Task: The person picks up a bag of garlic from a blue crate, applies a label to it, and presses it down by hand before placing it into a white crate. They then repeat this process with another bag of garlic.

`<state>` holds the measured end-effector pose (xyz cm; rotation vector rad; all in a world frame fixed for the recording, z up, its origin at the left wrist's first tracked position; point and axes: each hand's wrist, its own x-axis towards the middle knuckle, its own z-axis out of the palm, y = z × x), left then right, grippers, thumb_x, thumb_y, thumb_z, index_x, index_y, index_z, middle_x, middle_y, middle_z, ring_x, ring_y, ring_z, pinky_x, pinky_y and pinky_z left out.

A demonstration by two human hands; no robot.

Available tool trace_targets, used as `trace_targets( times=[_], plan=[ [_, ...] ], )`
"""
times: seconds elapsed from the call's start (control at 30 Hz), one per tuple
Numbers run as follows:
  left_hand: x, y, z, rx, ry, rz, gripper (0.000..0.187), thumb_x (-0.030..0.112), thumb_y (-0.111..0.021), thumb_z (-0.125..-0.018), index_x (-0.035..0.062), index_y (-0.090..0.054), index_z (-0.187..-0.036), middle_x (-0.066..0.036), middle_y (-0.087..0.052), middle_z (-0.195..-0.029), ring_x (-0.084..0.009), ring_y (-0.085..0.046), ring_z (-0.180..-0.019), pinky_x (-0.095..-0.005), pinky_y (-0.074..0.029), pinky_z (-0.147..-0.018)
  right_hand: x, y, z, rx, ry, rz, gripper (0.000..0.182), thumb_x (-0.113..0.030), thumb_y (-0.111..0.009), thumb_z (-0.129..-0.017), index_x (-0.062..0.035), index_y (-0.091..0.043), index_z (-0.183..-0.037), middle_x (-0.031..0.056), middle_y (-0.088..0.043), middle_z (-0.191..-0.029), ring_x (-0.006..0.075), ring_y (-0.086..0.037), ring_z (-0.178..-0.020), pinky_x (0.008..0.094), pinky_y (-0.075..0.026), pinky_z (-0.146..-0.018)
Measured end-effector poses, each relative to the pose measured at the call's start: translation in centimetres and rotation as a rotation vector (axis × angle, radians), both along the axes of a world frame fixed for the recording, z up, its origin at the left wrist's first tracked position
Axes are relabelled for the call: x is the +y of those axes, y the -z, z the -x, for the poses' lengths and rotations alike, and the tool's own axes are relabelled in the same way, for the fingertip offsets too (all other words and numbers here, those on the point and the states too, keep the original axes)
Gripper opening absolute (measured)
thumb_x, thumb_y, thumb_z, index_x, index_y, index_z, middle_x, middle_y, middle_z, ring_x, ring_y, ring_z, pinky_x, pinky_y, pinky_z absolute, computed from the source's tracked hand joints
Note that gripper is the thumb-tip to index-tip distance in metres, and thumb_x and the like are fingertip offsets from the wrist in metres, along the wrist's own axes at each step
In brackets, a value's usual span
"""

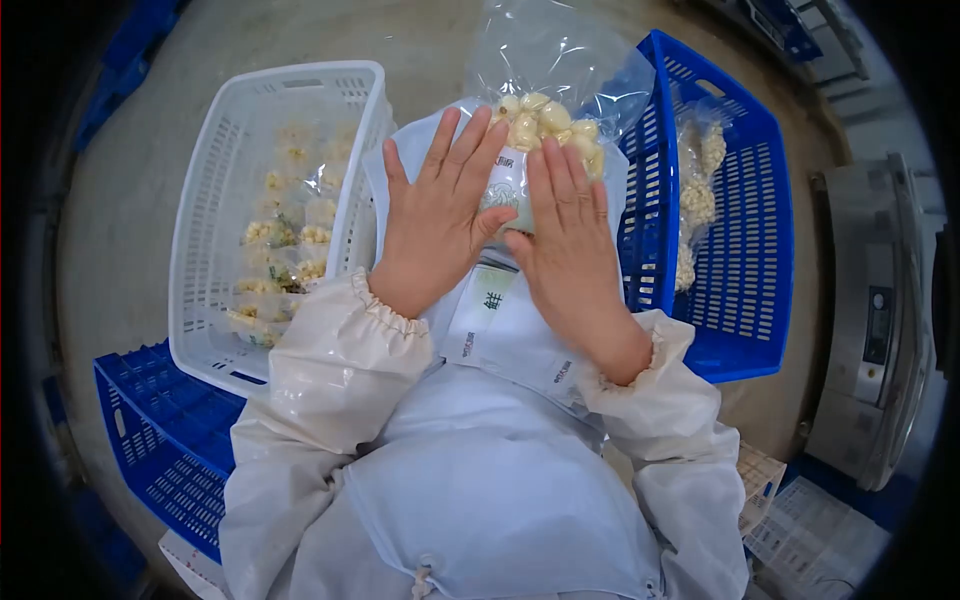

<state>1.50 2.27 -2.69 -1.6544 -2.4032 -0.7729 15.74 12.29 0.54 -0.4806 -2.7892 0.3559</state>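
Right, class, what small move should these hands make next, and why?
I'd probably slide the left hand and right hand forward to level the pale pieces: both hands lie palm-down over the bag, while the pieces look bunched towards its far part, near loose clear film.

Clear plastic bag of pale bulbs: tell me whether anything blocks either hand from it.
Nothing visible does. The left hand and right hand lie open over the clear plastic bag, both apparently touching it.
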Motion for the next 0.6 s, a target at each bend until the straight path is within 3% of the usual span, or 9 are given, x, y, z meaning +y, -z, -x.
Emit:
trace_targets(
  times=[0.13, 0.23, 0.33, 0.53, 0.6],
  plan=[
    [-0.6, -0.4, 0.8, 0.084, 0.004, 0.087, 0.076, 0.067, -0.031, -0.095, 0.0188, -0.031, -0.153, -0.004, -0.027, -0.161, -0.0278, -0.018, -0.150, -0.0669, 0.001, -0.112, 1.0, -0.3, -1.2, -0.041, 0.047, -0.031, 0.070, -0.028, -0.058, -0.094, -0.0111, -0.026, -0.155, 0.0090, -0.022, -0.162, 0.0315, -0.017, -0.150, 0.0602, -0.019, -0.114],
    [-0.8, -0.7, 1.7, 0.042, 0.054, 0.095, 0.071, 0.058, -0.047, -0.092, 0.0237, -0.033, -0.152, 0.000, -0.022, -0.162, -0.0250, -0.014, -0.151, -0.0711, -0.005, -0.111, 1.6, 0.2, -1.2, -0.055, 0.046, -0.039, 0.067, -0.026, -0.056, -0.096, -0.0153, -0.026, -0.155, 0.0057, -0.020, -0.162, 0.0319, -0.016, -0.150, 0.0644, -0.017, -0.113],
    [-0.8, -0.6, 2.4, -0.079, 0.100, 0.106, 0.073, 0.059, -0.054, -0.089, 0.0264, -0.035, -0.152, -0.003, -0.016, -0.164, -0.0301, -0.007, -0.152, -0.0712, -0.002, -0.111, 1.8, 1.0, -1.1, -0.004, 0.049, -0.005, 0.065, -0.022, -0.055, -0.097, -0.0160, -0.027, -0.155, 0.0042, -0.019, -0.163, 0.0325, -0.012, -0.151, 0.0653, -0.015, -0.113],
    [-2.3, -1.7, 4.2, -0.255, 0.164, 0.162, 0.075, 0.053, -0.067, -0.084, 0.0367, -0.036, -0.151, -0.014, -0.006, -0.165, -0.0394, 0.002, -0.151, -0.0701, 0.003, -0.111, 3.0, 0.3, -2.6, 0.100, -0.071, 0.358, 0.070, -0.023, -0.054, -0.097, -0.0137, -0.020, -0.157, 0.0080, -0.013, -0.164, 0.0329, -0.004, -0.152, 0.0625, -0.007, -0.116],
    [-2.7, -1.2, 4.9, -0.318, 0.150, 0.160, 0.076, 0.052, -0.068, -0.084, 0.0384, -0.035, -0.151, -0.016, -0.005, -0.164, -0.0396, 0.003, -0.151, -0.0692, 0.003, -0.112, 3.1, 1.0, -2.8, 0.058, -0.005, 0.279, 0.071, -0.023, -0.052, -0.097, -0.0130, -0.016, -0.158, 0.0091, -0.010, -0.165, 0.0323, -0.003, -0.152, 0.0615, -0.006, -0.117]
  ],
)
